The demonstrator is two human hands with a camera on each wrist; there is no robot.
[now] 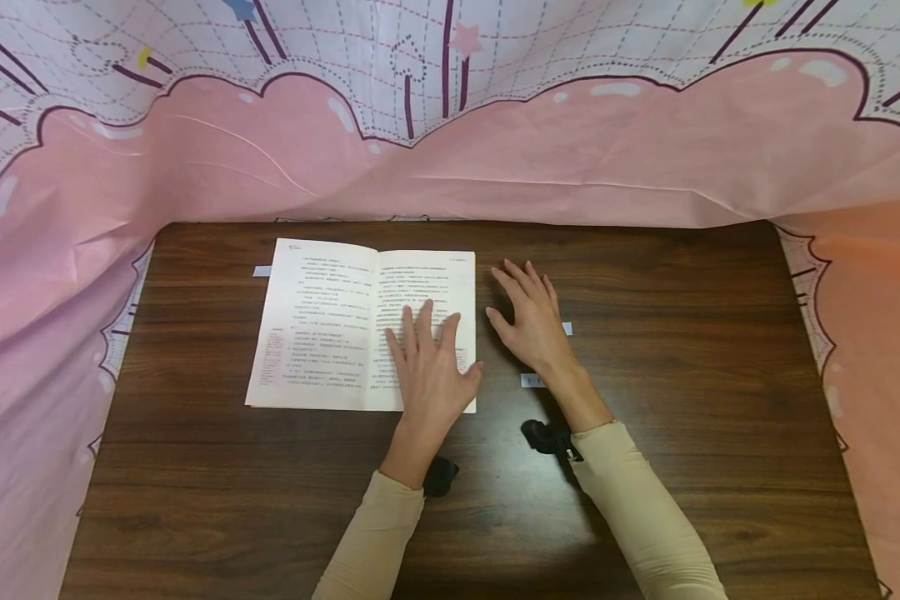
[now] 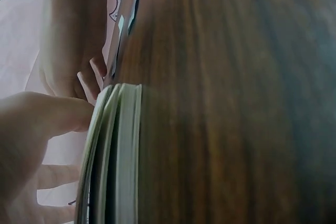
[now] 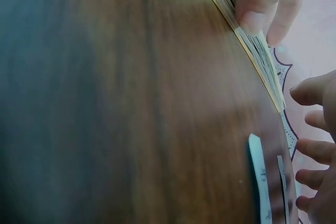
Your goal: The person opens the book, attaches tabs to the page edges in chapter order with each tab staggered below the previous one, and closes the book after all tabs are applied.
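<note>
An open book (image 1: 322, 325) lies on the dark wooden table, its two printed pages facing up. Spread over the right-hand page is my left hand (image 1: 431, 367), fingers straight and thumb out near the page's right edge. In the left wrist view the thumb (image 2: 68, 115) is at the edge of the page block (image 2: 126, 150). Just right of the book, my right hand (image 1: 528, 317) is held with fingers extended and nothing in it. The right wrist view shows its fingers (image 3: 315, 150) apart from the book's edge (image 3: 257, 61).
Small pale labels (image 1: 532, 381) are on the table (image 1: 682, 375) near the right hand, and another label (image 1: 262, 271) shows at the book's upper left. A pink patterned cloth (image 1: 532, 167) hangs behind and along both sides. Black wrist devices (image 1: 543, 436) sit under the forearms.
</note>
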